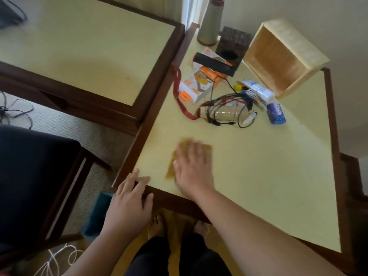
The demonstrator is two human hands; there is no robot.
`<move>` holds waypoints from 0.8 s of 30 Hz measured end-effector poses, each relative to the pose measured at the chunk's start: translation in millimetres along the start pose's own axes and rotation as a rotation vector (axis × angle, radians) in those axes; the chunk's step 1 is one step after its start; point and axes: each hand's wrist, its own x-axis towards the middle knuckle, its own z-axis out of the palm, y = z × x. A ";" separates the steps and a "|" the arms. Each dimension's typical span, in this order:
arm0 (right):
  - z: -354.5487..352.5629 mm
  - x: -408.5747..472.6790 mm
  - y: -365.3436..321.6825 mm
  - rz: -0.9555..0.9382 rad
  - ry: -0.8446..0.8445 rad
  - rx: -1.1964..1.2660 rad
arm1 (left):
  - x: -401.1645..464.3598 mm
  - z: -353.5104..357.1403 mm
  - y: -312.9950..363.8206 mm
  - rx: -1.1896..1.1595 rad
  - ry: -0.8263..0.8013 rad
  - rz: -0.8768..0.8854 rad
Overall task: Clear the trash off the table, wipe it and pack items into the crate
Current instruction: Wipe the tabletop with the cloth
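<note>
Fingers (187,150) of the right hand (192,166) lie flat on a cloth (171,168), well short of tangled cables (229,108).

Yellow-topped table (258,176), wooden crate (282,56), tangled cables (229,108), possibly a cloth (175,162)

Matt tabletop (249,176) — wooden crate (278,56)
</note>
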 end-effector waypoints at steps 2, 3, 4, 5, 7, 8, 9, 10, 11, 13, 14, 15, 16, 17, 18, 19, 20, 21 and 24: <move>-13.2 1.2 -10.2 -0.609 -0.146 -0.124 | -4.4 -14.7 -6.2 -0.049 0.032 -0.042; -20.4 12.6 -2.5 -0.822 -0.178 -0.197 | -7.0 -21.2 -10.7 -0.072 0.048 -0.056; -25.2 28.9 7.3 -0.898 -0.183 -0.257 | -9.5 -26.6 -15.2 -0.091 0.059 -0.066; -28.4 47.7 16.3 -0.830 -0.159 -0.277 | -11.2 -31.6 -19.2 -0.106 0.065 -0.071; -32.9 72.6 22.9 -0.324 -0.070 -0.152 | -12.1 -39.5 -24.7 -0.137 0.065 -0.088; -31.1 71.3 10.7 -0.080 -0.040 -0.084 | -11.4 -42.6 -27.2 -0.161 0.064 -0.105; -28.6 61.2 -9.8 0.021 -0.014 -0.045 | -10.4 -45.4 -29.0 -0.188 0.064 -0.123; -19.2 44.3 -30.4 -0.079 0.010 -0.036 | -9.3 -47.8 -30.6 -0.216 0.069 -0.133; -9.0 23.3 -47.6 -0.322 0.006 -0.062 | -7.9 -50.2 -31.5 -0.245 0.081 -0.134; -8.1 -7.3 -60.0 -0.879 -0.110 -0.139 | -6.3 -54.3 -32.6 -0.289 0.113 -0.120; -17.8 1.2 -55.5 -1.028 -0.161 -0.165 | -6.0 -56.5 -32.6 -0.301 0.126 -0.113; -25.1 21.5 -48.3 -1.041 -0.157 -0.197 | -5.6 -59.0 -32.1 -0.309 0.131 -0.109; -27.3 46.4 -40.6 -0.927 -0.143 -0.224 | -4.7 -61.7 -31.0 -0.316 0.131 -0.109; -32.0 71.6 -33.0 -0.709 -0.102 -0.197 | -3.7 -63.9 -29.9 -0.324 0.132 -0.107; -38.1 92.8 -24.6 -0.434 -0.062 -0.132 | -2.4 -65.8 -28.8 -0.329 0.141 -0.099; -41.4 103.7 -22.0 -0.204 -0.028 -0.074 | -0.8 -67.5 -27.5 -0.331 0.156 -0.094; -39.2 101.8 -27.3 -0.065 -0.002 -0.024 | 1.3 -68.9 -26.2 -0.333 0.173 -0.092; -32.3 90.2 -36.1 -0.079 0.050 0.006 | 3.3 -70.4 -23.7 -0.343 0.196 -0.093; -7.7 29.5 -66.3 -0.763 -0.018 -0.090 | 6.1 -72.2 -15.5 -0.418 0.253 -0.101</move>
